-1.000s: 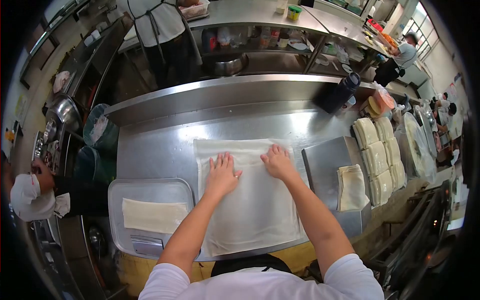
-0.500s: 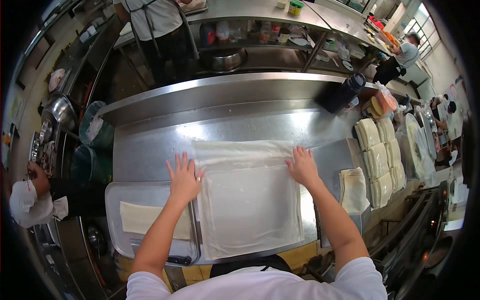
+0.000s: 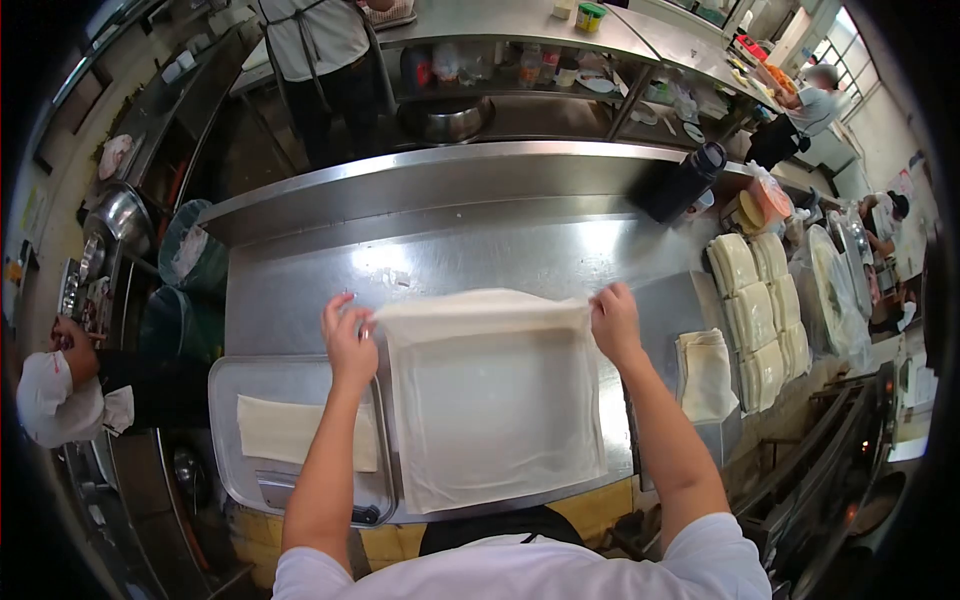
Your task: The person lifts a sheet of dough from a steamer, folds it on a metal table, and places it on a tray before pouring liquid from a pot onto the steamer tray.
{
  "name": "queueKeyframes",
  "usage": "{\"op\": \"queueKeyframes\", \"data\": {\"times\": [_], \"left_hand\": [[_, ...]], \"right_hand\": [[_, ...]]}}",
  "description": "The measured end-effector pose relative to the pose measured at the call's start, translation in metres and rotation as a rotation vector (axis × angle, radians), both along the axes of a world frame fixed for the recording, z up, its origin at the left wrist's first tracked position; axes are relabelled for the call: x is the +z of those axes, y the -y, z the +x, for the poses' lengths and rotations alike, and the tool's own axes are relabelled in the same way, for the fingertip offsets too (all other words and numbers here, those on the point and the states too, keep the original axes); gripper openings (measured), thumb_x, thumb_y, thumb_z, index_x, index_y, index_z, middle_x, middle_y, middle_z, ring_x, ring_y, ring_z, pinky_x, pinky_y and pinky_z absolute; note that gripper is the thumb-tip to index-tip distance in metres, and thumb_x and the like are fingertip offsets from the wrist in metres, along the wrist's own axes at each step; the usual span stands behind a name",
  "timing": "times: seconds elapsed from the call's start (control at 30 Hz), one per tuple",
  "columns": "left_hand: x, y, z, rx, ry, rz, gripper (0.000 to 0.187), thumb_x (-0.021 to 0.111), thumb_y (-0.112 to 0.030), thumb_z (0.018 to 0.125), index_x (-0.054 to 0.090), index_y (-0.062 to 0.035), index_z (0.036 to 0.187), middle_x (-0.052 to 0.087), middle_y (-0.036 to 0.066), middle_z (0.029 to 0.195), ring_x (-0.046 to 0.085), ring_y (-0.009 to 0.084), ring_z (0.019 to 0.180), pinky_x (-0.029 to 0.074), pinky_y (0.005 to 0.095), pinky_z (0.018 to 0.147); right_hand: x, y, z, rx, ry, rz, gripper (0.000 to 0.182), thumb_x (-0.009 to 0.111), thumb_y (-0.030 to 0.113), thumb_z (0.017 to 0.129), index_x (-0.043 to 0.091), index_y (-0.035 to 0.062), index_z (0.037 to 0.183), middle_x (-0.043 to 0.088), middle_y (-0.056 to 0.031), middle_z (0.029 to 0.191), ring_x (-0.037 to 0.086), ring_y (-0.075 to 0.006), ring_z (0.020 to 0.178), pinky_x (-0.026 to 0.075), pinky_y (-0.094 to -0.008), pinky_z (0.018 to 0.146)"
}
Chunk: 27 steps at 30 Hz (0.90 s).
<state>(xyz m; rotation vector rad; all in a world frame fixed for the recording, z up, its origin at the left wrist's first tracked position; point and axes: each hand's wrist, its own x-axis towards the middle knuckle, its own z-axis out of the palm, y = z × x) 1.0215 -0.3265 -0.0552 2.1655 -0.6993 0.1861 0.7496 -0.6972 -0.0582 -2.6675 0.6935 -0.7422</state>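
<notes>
A thin, translucent off-white sheet (image 3: 490,410) lies on the steel counter in front of me. Its far edge is raised in a soft fold between my hands. My left hand (image 3: 350,342) pinches the far left corner, thumb and fingers drawn together. At the far right corner, my right hand (image 3: 614,322) is closed on the sheet in the same way. Left of the sheet, a shallow metal tray (image 3: 225,420) holds a folded cream-coloured piece (image 3: 300,432) and a flat metal blade, partly covered by my left forearm.
On the right stand a small folded cream stack (image 3: 706,375) and several wrapped cream packs (image 3: 752,310). A dark bottle (image 3: 688,183) leans by the counter's raised back edge (image 3: 440,180). Green bins (image 3: 190,260) stand at left. A person (image 3: 62,400) works at far left, others farther back.
Both hands have gone from resting flat and spread beside the sheet to gripping its far corners. The far edge has lifted and bunched slightly toward me.
</notes>
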Motion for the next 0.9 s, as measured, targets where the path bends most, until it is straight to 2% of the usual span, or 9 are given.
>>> {"op": "queueKeyframes", "data": {"times": [0.27, 0.3, 0.4, 0.43, 0.53, 0.6, 0.7, 0.83, 0.9], "left_hand": [[-0.005, -0.090, -0.093, -0.305, 0.041, 0.359, 0.029, 0.070, 0.002, 0.075, 0.071, -0.0085, 0.102, 0.055, 0.017, 0.140, 0.043, 0.0423, 0.141, 0.032, 0.0596, 0.118], [-0.003, -0.089, -0.098, -0.300, 0.017, 0.412, 0.032, 0.071, 0.001, 0.075, 0.072, -0.0086, 0.105, 0.054, 0.018, 0.141, 0.042, 0.0423, 0.142, 0.030, 0.0606, 0.119], [-0.002, -0.079, -0.108, -0.290, -0.016, 0.385, 0.042, 0.073, -0.003, 0.075, 0.071, -0.0087, 0.116, 0.053, 0.018, 0.145, 0.040, 0.0419, 0.145, 0.026, 0.0628, 0.122], [-0.001, -0.075, -0.111, -0.315, -0.023, 0.386, 0.044, 0.073, -0.004, 0.075, 0.070, -0.0084, 0.119, 0.053, 0.017, 0.146, 0.040, 0.0415, 0.145, 0.025, 0.0629, 0.122], [0.001, -0.063, -0.120, -0.371, -0.048, 0.389, 0.047, 0.074, -0.006, 0.077, 0.069, -0.0080, 0.124, 0.052, 0.017, 0.148, 0.039, 0.0405, 0.146, 0.024, 0.0631, 0.123], [-0.001, -0.058, -0.127, -0.376, -0.071, 0.385, 0.046, 0.075, -0.007, 0.078, 0.069, -0.0081, 0.124, 0.052, 0.016, 0.149, 0.039, 0.0398, 0.147, 0.024, 0.0632, 0.123], [-0.005, -0.057, -0.130, -0.381, -0.064, 0.386, 0.046, 0.076, -0.009, 0.079, 0.069, -0.0081, 0.125, 0.052, 0.016, 0.149, 0.038, 0.0391, 0.148, 0.023, 0.0628, 0.124], [-0.010, -0.054, -0.132, -0.387, -0.090, 0.340, 0.046, 0.075, -0.008, 0.079, 0.070, -0.0079, 0.124, 0.052, 0.016, 0.149, 0.038, 0.0391, 0.147, 0.024, 0.0631, 0.123], [-0.011, -0.052, -0.133, -0.393, -0.090, 0.327, 0.045, 0.075, -0.008, 0.079, 0.070, -0.0077, 0.124, 0.052, 0.016, 0.148, 0.039, 0.0392, 0.147, 0.024, 0.0631, 0.123]], "right_hand": [[-0.008, -0.058, -0.097, 0.120, -0.207, 0.083, 0.017, 0.067, 0.001, 0.079, 0.072, 0.0003, 0.096, 0.066, -0.0154, 0.095, 0.062, -0.0376, 0.099, 0.051, -0.0467, 0.089], [-0.002, -0.062, -0.096, 0.126, -0.234, 0.107, 0.029, 0.068, 0.003, 0.082, 0.073, -0.0010, 0.110, 0.070, -0.0173, 0.110, 0.064, -0.0381, 0.105, 0.051, -0.0469, 0.097], [0.016, -0.091, -0.071, 0.223, -0.211, 0.191, 0.034, 0.068, 0.007, 0.088, 0.069, -0.0015, 0.121, 0.068, -0.0213, 0.127, 0.063, -0.0410, 0.117, 0.048, -0.0482, 0.107], [0.007, -0.091, -0.061, 0.332, -0.363, 0.244, 0.046, 0.063, 0.019, 0.098, 0.058, -0.0033, 0.139, 0.056, -0.0243, 0.149, 0.054, -0.0426, 0.134, 0.040, -0.0509, 0.118], [-0.038, -0.067, -0.025, 0.310, -0.681, 0.017, 0.060, 0.054, 0.034, 0.105, 0.046, -0.0042, 0.151, 0.042, -0.0234, 0.162, 0.040, -0.0410, 0.149, 0.029, -0.0538, 0.125], [-0.037, -0.025, 0.004, 0.147, -0.812, 0.033, 0.071, 0.046, 0.045, 0.107, 0.035, -0.0039, 0.158, 0.030, -0.0224, 0.169, 0.027, -0.0383, 0.157, 0.022, -0.0560, 0.127], [-0.027, -0.005, 0.024, 0.019, -0.639, 0.083, 0.077, 0.047, 0.050, 0.106, 0.033, -0.0026, 0.160, 0.026, -0.0234, 0.170, 0.020, -0.0377, 0.160, 0.019, -0.0556, 0.128], [0.008, -0.052, 0.045, 0.296, -0.807, 0.041, 0.091, 0.059, 0.054, 0.100, 0.024, -0.0018, 0.163, 0.017, -0.0253, 0.172, 0.016, -0.0402, 0.160, 0.016, -0.0599, 0.128], [-0.006, -0.041, 0.062, 0.087, -0.718, 0.016, 0.095, 0.062, 0.055, 0.098, 0.023, -0.0011, 0.163, 0.017, -0.0264, 0.172, 0.017, -0.0423, 0.160, 0.015, -0.0623, 0.127]]}}
